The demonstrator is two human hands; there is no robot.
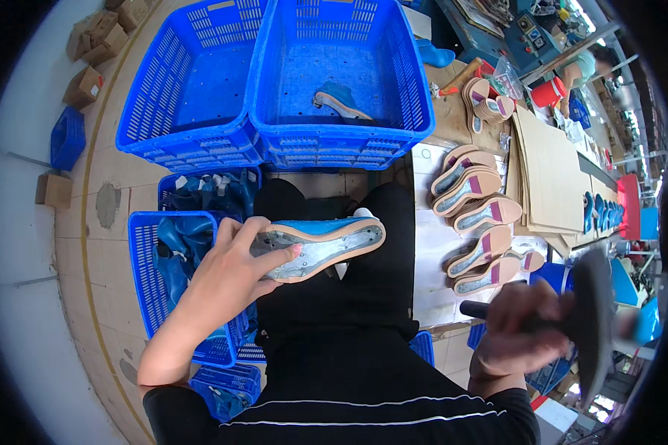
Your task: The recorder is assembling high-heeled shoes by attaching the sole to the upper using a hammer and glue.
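Note:
My left hand [223,278] grips a half-made shoe [330,248] over my lap. Its bottom faces up, showing a grey surface with small holes, a tan rim and a blue upper along the far side. My thumb presses on that bottom; the fingers curl round the end at the left. Off to the right, my right hand [519,326] is closed round the dark handle of a hammer [592,326]. Motion blurs this hand and the hammer's broad dark head, which is held apart from the shoe.
Two blue crates [341,133] stand ahead; the right one contains a blue shoe [341,100]. Left of my legs, a smaller blue basket [145,274] holds blue shoe pieces. On the right-hand bench lie several tan soles [467,189] and stacked boards [545,174]. Another person [583,70] is at far right.

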